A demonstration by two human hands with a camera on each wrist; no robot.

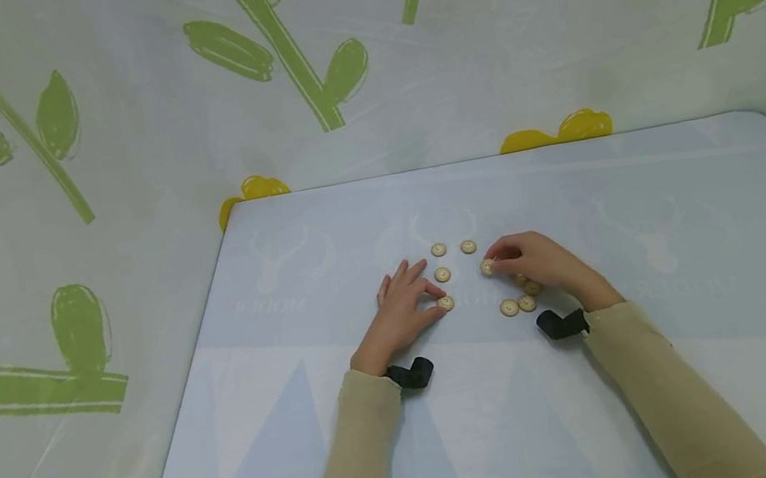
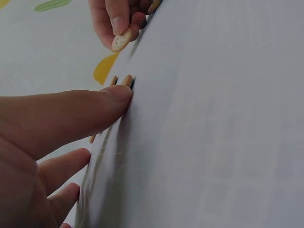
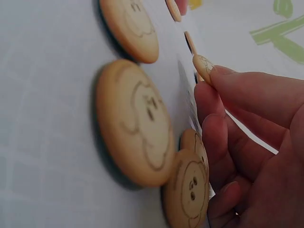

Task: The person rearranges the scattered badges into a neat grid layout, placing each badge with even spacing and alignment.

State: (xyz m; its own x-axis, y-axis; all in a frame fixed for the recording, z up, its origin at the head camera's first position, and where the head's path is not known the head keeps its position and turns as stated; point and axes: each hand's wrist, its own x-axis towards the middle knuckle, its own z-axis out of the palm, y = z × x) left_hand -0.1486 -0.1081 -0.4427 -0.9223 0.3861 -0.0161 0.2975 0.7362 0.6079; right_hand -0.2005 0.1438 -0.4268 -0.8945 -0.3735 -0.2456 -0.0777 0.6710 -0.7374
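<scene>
My right hand (image 1: pixel 534 260) pinches a round biscuit (image 3: pixel 203 68) between thumb and fingertips, raised over the table in the left wrist view. Its pale face carries a printed drawing. On the left, my hand (image 1: pixel 402 309) holds another biscuit (image 1: pixel 445 304) at its edges with thumb and index finger, low at the table; the other fingers are spread. Beyond it two biscuits, a nearer one (image 1: pixel 442 275) and a farther one (image 1: pixel 438 250), continue a column, with one more (image 1: pixel 468 247) to the right of the far one. Several biscuits (image 3: pixel 135 123) lie under and beside my right hand, partly hidden by it in the head view.
The biscuits lie on a pale table (image 1: pixel 273 308) covered with a blue-and-white patterned cloth. Its far edge meets a hanging sheet (image 1: pixel 140 102) printed with green leaves and yellow flowers. Black straps with small devices sit on both wrists, below beige sleeves (image 1: pixel 669 385).
</scene>
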